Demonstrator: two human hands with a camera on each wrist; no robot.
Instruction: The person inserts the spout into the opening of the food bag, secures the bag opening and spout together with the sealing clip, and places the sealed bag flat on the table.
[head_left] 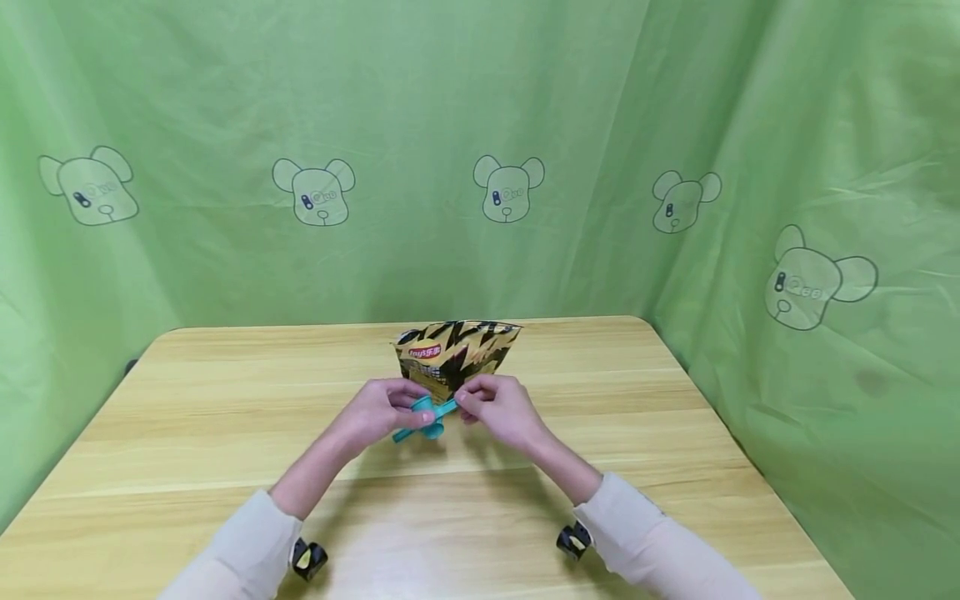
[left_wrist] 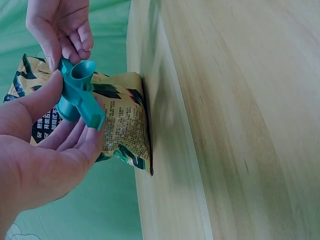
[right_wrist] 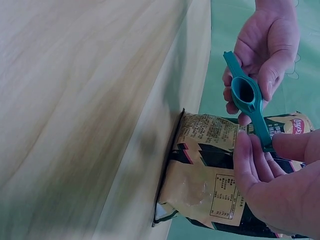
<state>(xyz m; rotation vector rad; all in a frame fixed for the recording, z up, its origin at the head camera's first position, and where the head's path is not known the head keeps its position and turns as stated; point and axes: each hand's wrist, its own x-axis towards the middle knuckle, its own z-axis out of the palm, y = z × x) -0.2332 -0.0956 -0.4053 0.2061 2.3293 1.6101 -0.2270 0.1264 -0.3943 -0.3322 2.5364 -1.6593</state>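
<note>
Teal plastic, smooth and hard-looking, makes up the spouted clip [left_wrist: 79, 93] that we see held between two hands above the wooden desk [head_left: 225, 400], on the near side of the snack bag [head_left: 457, 354]. The left hand [head_left: 386, 410] has its grip narrowed round the clip's middle, thumb on one side and fingers on the other, close by the round spout. The right hand [head_left: 498, 407] pinches one slim end between thumb and fingers, so its grip is narrow too. Whether the clip's two arms are latched we cannot tell.

We judge the clip light and stiff: it should keep its shape under a firm pinch and survive a knock, though the glossy surface might turn in dry fingers. We would take hold of it at the flat arms, leaving the spout's mouth uncovered, since its flared body gives a poorer hold.

The bag stands upright on the desk, its shiny film creased. We expect it to be light, soft and rather slippery, with contents that crush easily, so we would handle it by the top edge and not squeeze its belly.
</note>
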